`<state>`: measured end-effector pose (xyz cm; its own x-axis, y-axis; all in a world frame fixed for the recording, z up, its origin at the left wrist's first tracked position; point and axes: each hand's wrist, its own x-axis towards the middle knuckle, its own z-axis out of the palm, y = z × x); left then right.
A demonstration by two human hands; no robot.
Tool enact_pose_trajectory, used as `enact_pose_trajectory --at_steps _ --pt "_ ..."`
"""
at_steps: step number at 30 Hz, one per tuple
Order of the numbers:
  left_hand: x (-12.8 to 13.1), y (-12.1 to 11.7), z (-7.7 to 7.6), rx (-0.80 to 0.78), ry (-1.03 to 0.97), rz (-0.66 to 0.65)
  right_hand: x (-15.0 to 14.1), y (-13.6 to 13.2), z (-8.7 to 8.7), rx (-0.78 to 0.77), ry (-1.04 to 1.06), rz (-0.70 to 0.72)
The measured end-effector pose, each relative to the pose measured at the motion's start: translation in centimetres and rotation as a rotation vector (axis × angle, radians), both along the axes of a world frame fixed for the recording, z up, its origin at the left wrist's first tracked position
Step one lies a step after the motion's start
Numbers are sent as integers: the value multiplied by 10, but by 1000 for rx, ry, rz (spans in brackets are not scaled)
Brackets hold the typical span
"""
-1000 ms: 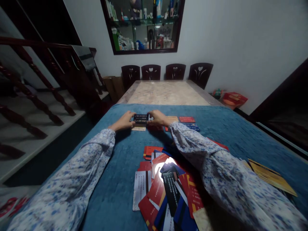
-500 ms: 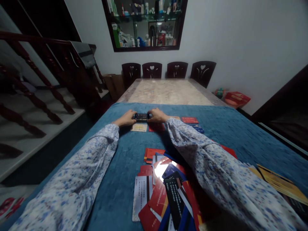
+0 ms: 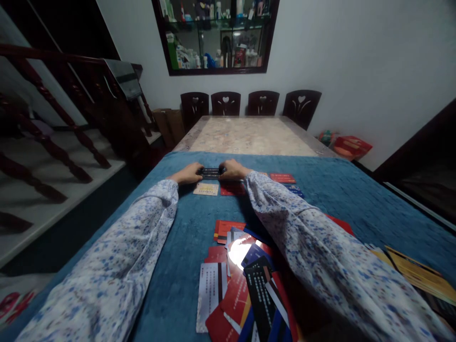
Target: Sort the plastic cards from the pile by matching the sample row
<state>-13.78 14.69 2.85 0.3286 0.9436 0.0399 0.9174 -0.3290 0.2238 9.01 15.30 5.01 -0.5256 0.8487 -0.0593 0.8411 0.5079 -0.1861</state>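
Observation:
A black card (image 3: pixel 210 173) with rows of white print lies at the far part of the blue cloth, between my two hands. My left hand (image 3: pixel 191 173) is closed on its left end, and my right hand (image 3: pixel 231 170) is closed on its right end. Just nearer to me lie a cream card (image 3: pixel 205 189) and a red card (image 3: pixel 232 189) side by side. Right of my right hand are another red card (image 3: pixel 282 178) and a blue card (image 3: pixel 295 191), partly behind my sleeve. Closest to me is a loose heap of mixed cards (image 3: pixel 237 294), overlapping one another.
The blue cloth (image 3: pixel 171 266) covers the near part of a long stone-topped table (image 3: pixel 245 135). Gold cards (image 3: pixel 420 270) lie at the right, partly under my right sleeve. Several dark chairs (image 3: pixel 262 103) stand at the far end; a stair railing (image 3: pixel 53 142) runs along the left.
The black card has tipped down flatter onto the cloth between my hands. Both hands stay at its ends, and the other cards lie as before. The view has shifted slightly.

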Motion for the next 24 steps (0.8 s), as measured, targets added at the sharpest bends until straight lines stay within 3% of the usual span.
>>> enact_pose_trajectory --at_steps 15,24 --pt "3 2 3 -11 65 -23 -1 1 -4 81 -79 48" --pt "10 -1 12 -58 106 -12 -1 -1 -2 100 -112 52"
